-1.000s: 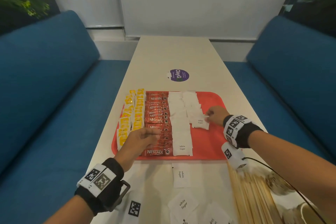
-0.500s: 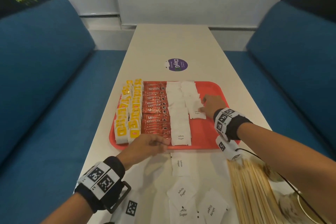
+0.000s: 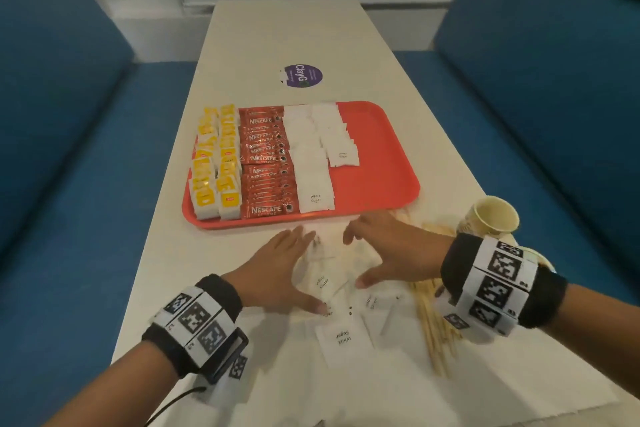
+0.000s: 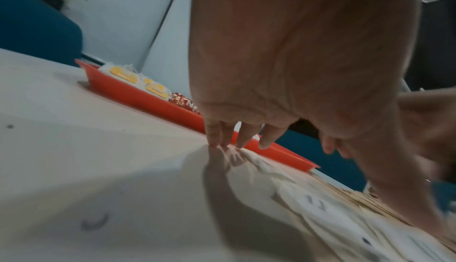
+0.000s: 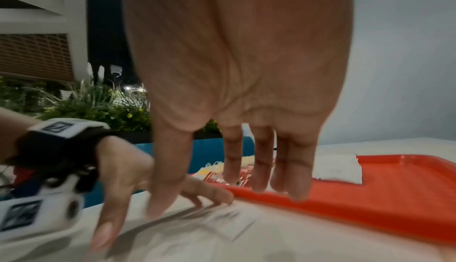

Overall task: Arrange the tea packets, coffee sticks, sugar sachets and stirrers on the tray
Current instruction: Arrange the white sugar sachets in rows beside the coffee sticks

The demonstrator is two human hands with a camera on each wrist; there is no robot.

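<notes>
Both hands have left the tray [image 3: 388,163] and now flank loose sugar sachets [image 3: 320,282] on the table: left hand [image 3: 277,270] and right hand [image 3: 391,250], fingers extended, grasping nothing.

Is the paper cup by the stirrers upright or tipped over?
Upright: the paper cup stands on the table, its open mouth facing up.

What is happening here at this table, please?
A person is laying out drink supplies on a red tray. Yellow tea packets, coffee sticks and two columns of sugar sachets lie there in rows. The left hand and right hand, both open, are placed around loose sugar sachets on the table in front of the tray. The wooden stirrers lie on the table beside a paper cup.
</notes>
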